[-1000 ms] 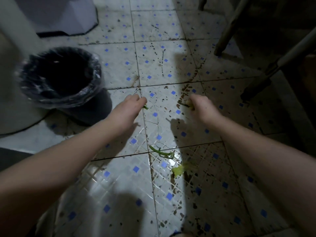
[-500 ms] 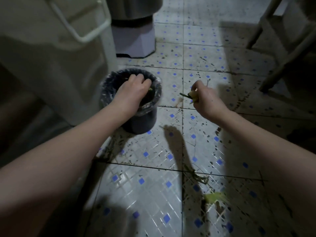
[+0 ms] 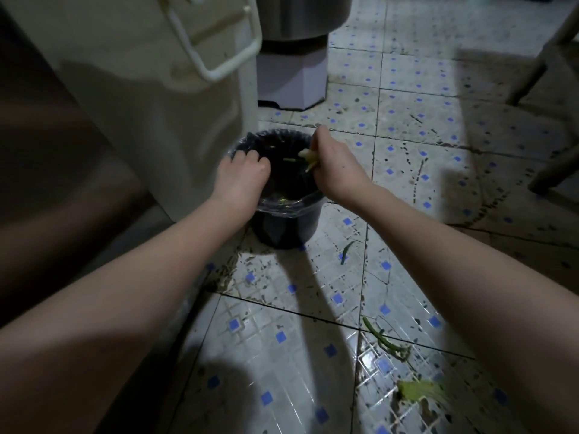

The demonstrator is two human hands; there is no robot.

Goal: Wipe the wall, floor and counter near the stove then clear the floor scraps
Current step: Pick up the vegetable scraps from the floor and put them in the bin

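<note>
By the foot of the pale cabinet [image 3: 150, 98] on the left, the left hand [image 3: 242, 177] hangs over the near left rim of the lined bin [image 3: 288, 227] with its fingers curled down; I cannot tell whether it holds anything. Over the bin's right rim the right hand [image 3: 336, 169] pinches a pale vegetable scrap [image 3: 308, 158] above the opening, so clearing looks under way but not finished. Left on the tiled floor [image 3: 282, 339] are a small green sliver [image 3: 347, 249] just beside the bin's base, green stems [image 3: 387, 341] nearer the person, and a yellow-green leaf [image 3: 418, 391] to their right. The tiles look spotted with grime, so the floor wiping seems incomplete; the wall and counter are out of view. No brand or writing is legible.
</note>
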